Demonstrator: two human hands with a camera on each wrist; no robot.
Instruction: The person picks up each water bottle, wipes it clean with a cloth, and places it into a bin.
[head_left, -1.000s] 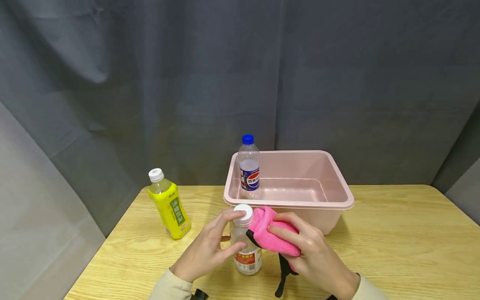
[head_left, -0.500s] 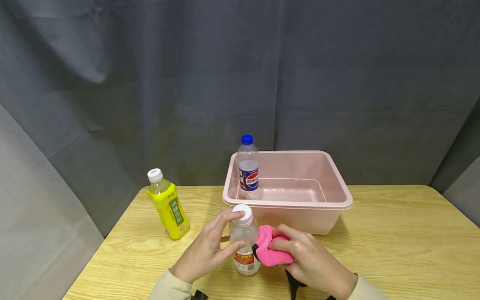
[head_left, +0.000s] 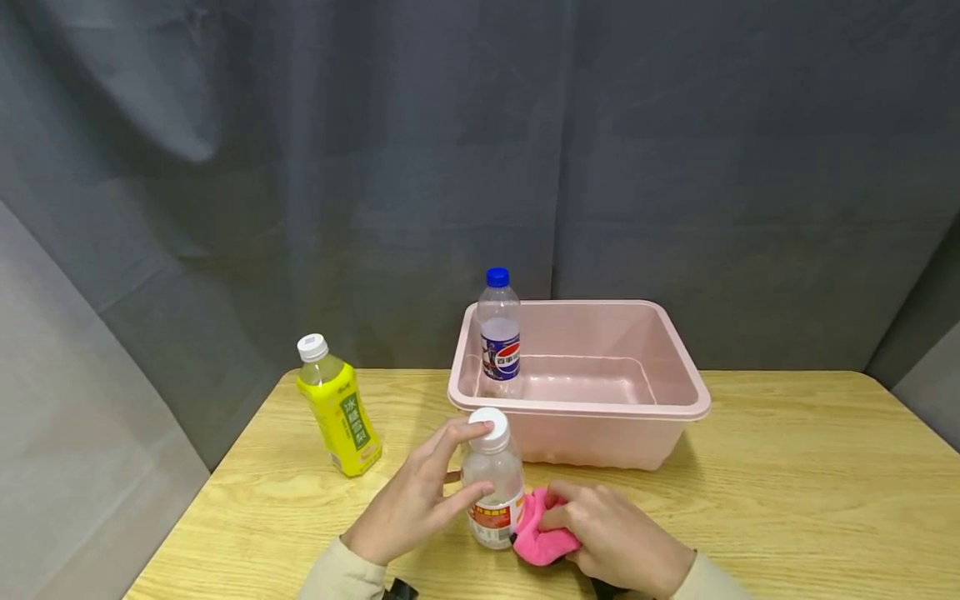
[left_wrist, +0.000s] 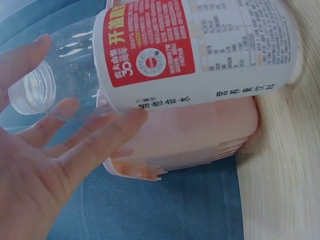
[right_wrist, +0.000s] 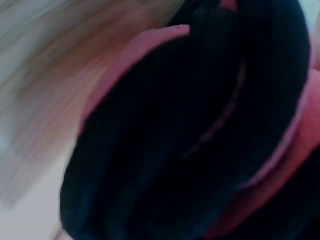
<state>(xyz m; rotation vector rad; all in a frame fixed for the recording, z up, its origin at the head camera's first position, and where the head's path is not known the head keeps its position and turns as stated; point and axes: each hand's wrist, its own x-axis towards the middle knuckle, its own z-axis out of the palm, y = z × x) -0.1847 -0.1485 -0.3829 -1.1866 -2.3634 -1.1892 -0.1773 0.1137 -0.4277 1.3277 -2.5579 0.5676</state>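
Note:
A clear plastic bottle (head_left: 501,479) with a white cap and a red-and-white label stands upright on the table. My left hand (head_left: 420,492) steadies it, with one fingertip on the cap and the thumb against the side. In the left wrist view, several fingers of that hand (left_wrist: 45,170) touch the bottle's shoulder and label (left_wrist: 150,45). My right hand (head_left: 618,533) grips a bunched pink cloth (head_left: 534,537) and holds it against the bottle's lower right side. The cloth's dark side and pink edging (right_wrist: 150,135) fill most of the right wrist view.
Behind the hands sits a pink plastic basin (head_left: 600,433). Inside it, at the left, a blue-capped Pepsi bottle (head_left: 500,354) stands upright. A yellow-labelled drink bottle (head_left: 341,417) stands on the table at the left. A dark curtain (head_left: 450,167) hangs behind the table.
My right hand has slid the pink cloth down from the bottle's neck to its lower side. The left hand and the bottle have stayed in place.

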